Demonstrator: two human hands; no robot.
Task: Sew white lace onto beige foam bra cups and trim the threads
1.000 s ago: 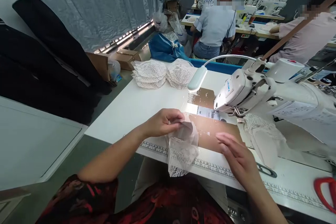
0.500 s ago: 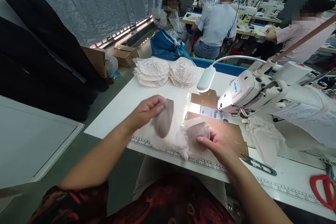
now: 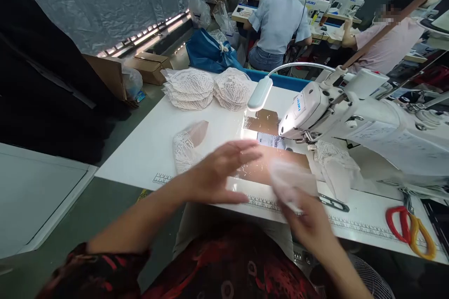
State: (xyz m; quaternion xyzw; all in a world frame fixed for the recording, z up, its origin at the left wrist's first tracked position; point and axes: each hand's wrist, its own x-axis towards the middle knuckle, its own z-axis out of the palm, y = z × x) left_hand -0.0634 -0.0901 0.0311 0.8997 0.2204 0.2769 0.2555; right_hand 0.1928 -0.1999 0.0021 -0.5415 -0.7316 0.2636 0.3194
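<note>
My left hand (image 3: 220, 173) reaches over the table's front part with fingers and thumb spread, holding nothing. Just behind it lies a white lace piece with a beige fabric panel (image 3: 185, 147). My right hand (image 3: 310, 217) grips a pale, sheer fabric piece (image 3: 293, 180), which is smeared by motion, so its outline is unclear. The held piece hangs over the brown board (image 3: 257, 163) in front of the white sewing machine (image 3: 305, 110). More lace and beige fabric (image 3: 335, 166) rests right of the needle area.
Two stacks of lace pieces (image 3: 189, 88) stand at the table's back. A lamp (image 3: 260, 94) arches over the table. Thread snips (image 3: 335, 203) and red-and-yellow-handled scissors (image 3: 409, 226) lie at right, by the printed ruler (image 3: 361, 229). Several people sit at machines beyond.
The lace piece with its beige panel now lies on the table at left, out of my left hand, which has opened and moved right. My right hand has lifted the pale fabric rightward. The view has shifted.
</note>
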